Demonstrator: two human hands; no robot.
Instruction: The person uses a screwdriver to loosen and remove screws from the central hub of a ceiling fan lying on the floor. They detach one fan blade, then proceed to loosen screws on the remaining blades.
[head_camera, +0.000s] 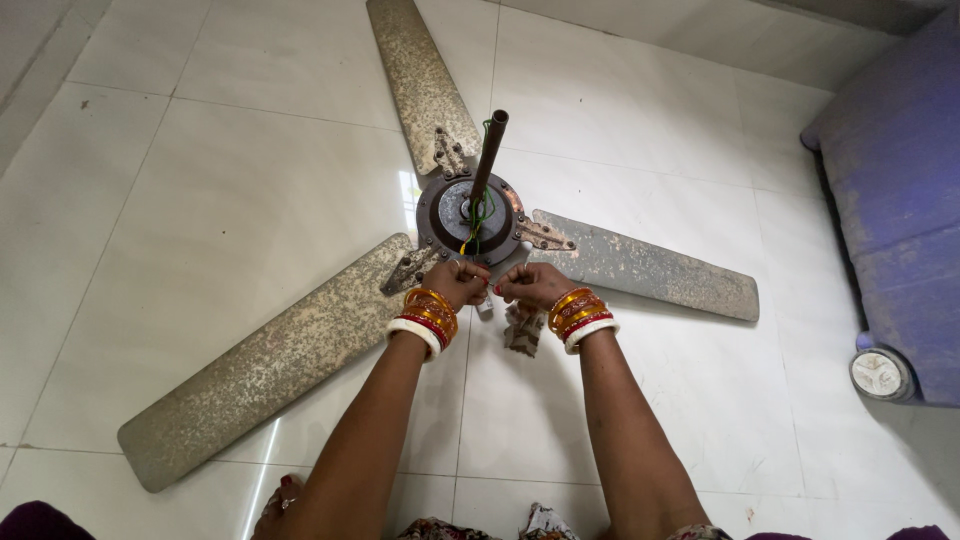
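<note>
Dusty three-bladed metal ceiling fan (440, 215) lying mid-floor on white tiles (200, 220), left hand (455, 282) and right hand (532, 285) both fisted around a patterned rag (522, 328) at its hub's near edge; best wiped firmly, hub steadied.

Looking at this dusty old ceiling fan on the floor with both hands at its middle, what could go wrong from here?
The upright rod tilts over the motor hub, so a face leaning in might meet it. Loose green and yellow wires sit close to the left hand and right hand and could snag or pull. The grimy blades lie across smooth floor tiles; the fan may slide if pushed.
</note>
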